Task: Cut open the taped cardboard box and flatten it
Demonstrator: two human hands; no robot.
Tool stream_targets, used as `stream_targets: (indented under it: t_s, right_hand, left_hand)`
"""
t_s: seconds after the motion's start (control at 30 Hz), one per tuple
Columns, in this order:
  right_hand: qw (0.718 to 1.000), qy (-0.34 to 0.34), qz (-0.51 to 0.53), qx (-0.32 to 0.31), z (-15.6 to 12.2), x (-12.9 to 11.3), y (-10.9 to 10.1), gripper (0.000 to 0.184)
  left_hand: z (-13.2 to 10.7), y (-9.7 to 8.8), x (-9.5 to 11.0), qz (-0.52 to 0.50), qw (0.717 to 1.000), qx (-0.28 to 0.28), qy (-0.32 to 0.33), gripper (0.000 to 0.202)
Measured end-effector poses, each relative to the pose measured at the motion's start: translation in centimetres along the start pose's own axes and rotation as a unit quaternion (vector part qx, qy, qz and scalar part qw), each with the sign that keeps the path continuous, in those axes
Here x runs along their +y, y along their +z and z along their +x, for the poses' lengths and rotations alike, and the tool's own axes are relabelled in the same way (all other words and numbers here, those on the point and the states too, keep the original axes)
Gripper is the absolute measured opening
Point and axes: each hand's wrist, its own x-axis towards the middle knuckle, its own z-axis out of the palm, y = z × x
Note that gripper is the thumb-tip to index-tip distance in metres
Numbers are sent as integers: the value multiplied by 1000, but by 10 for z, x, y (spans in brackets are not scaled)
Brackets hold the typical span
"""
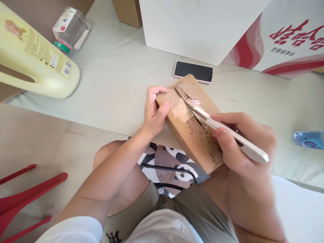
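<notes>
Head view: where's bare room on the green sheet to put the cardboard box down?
Widest bare patch of the green sheet: between the yellow jug, the phone and the left hand gripping the cardboard box. A second strip between the carton, the blue bottle and the right hand holding the knife. Crowded along the far edge by the white box.
</notes>
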Motion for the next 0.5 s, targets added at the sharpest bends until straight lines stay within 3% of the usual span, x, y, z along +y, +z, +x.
stream_targets:
  t_s: [0.5]
  right_hand:
    - [998, -8, 35, 52, -6, 5, 3, 13]
  left_hand:
    - [1, -2, -8, 28, 997, -14, 71, 37]
